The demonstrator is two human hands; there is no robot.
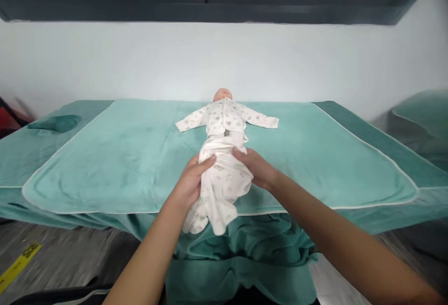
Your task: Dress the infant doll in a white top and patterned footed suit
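Observation:
A baby doll (223, 94) lies on its back, head toward the wall, in a white printed long-sleeved top (231, 114) with both sleeves spread sideways. Just below the top's hem, I hold white printed baby pants (227, 179) bunched around the doll's lower body. My left hand (192, 179) grips the left side of the pants, thumb on top. On the opposite side my right hand (254, 166) is closed on the waist area. The pant legs hang toward me, past the bed's front edge. The doll's lower legs are hidden by the fabric.
A light green sheet (133, 155) with white piping covers the massage-style bed, which has a face hole (56, 123) at the left. A green pillow (425, 111) sits at the far right. Behind the bed stands a white wall (157, 57) beneath a dark window frame (105, 3).

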